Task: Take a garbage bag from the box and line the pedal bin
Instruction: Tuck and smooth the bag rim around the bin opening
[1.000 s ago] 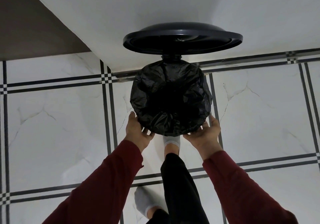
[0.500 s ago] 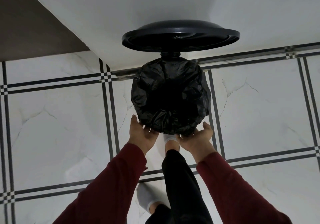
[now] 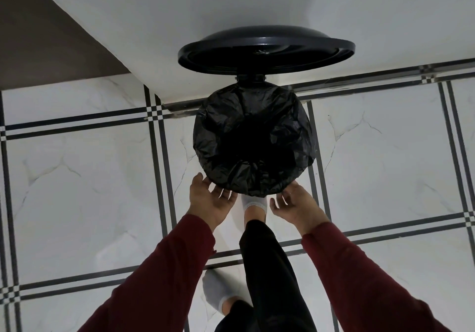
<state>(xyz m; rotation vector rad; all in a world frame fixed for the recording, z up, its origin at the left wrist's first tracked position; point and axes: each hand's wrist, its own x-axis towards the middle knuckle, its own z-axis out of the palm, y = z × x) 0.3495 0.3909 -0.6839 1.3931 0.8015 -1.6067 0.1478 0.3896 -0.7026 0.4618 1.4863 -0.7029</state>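
- The pedal bin (image 3: 309, 136) stands on the white marble-look tile floor (image 3: 77, 177), close to the foot of a white wall (image 3: 180, 10).
- Its round black lid (image 3: 266, 48) is raised, hinged at the far side and tipped back toward the wall.
- A black garbage bag (image 3: 253, 138) lines the bin; its crinkled plastic is folded over the rim all round and covers the top of the bin's outside.
- The left hand (image 3: 209, 199) is at the near-left edge of the bag, fingers spread apart and empty, the fingertips at or just short of the plastic.
- The right hand (image 3: 295, 205) is at the near-right edge, also with fingers apart and gripping nothing; whether it touches the bag is unclear.
- Both arms wear dark red sleeves (image 3: 164, 275).
- Between the hands, a foot in a grey sock (image 3: 254, 203) reaches under the front of the bin, the pedal itself hidden; the leg wears black trousers (image 3: 270, 280).
- The other grey-socked foot (image 3: 218, 293) rests flat on the floor.
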